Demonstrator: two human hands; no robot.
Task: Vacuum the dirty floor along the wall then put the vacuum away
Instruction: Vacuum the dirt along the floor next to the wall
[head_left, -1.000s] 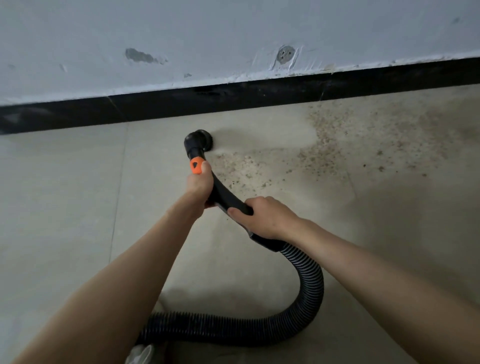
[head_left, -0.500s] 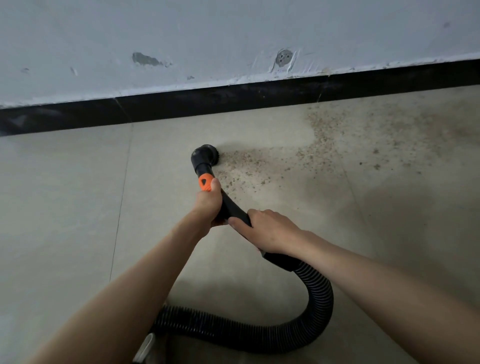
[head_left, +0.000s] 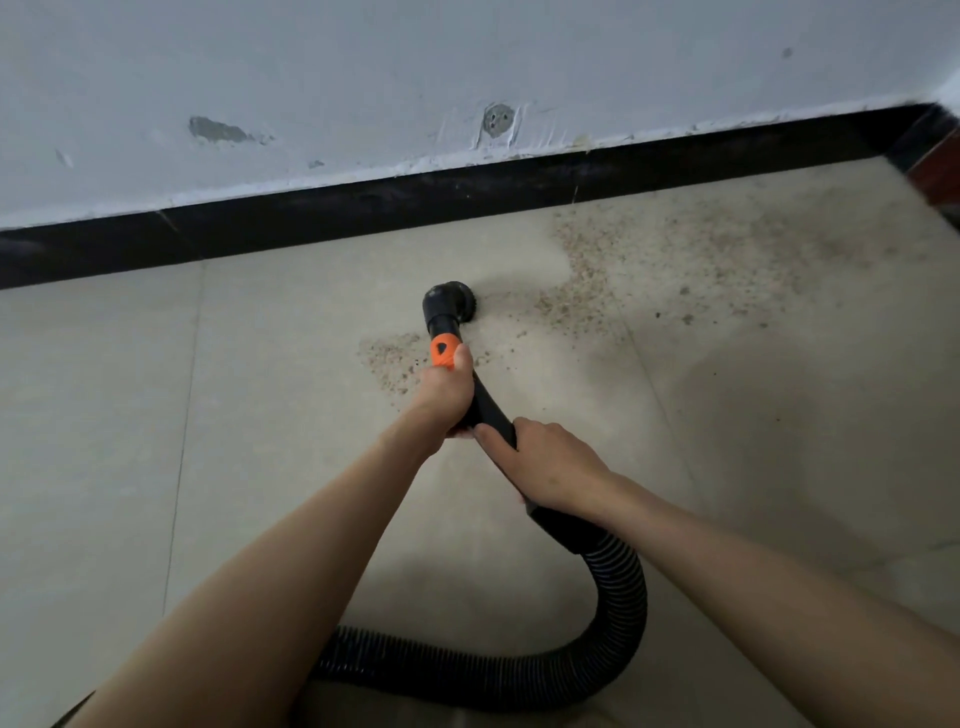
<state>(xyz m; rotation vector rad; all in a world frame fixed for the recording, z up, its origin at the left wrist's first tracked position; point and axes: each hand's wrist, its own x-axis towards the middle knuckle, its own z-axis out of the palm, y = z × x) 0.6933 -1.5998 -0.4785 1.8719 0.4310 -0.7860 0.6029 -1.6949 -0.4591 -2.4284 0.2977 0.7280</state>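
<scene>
Head view:
Left hand: my left hand (head_left: 445, 391) sat at the centre of the frame, fingers wrapped round the black wand (head_left: 485, 404) just below its orange collar (head_left: 443, 351), thumb lying along the tube toward that collar.
Right hand: my right hand (head_left: 548, 464) was lower and to the right of centre, clenched over the wand's thicker lower end, its thumb nearly touching the heel of my left hand.
Brush head: the round black brush head (head_left: 451, 300) was above my left hand, just past the collar, pressed down on the floor (head_left: 270, 415) a little above centre frame and apart from the skirting.
Hose: the ribbed black hose (head_left: 621, 613) left the wand below my right wrist, curved down the right of centre, then ran left along the bottom of the frame under my left forearm.
Dirt: a small patch of grit (head_left: 389, 358) lay left of the collar, beside my left hand; a much wider spread of grit (head_left: 675, 260) covered the floor right of the brush head, toward the upper right.
Skirting: the black skirting (head_left: 363, 218) crossed the frame slantwise in the upper half, under the pale, chipped wall (head_left: 363, 67).
</scene>
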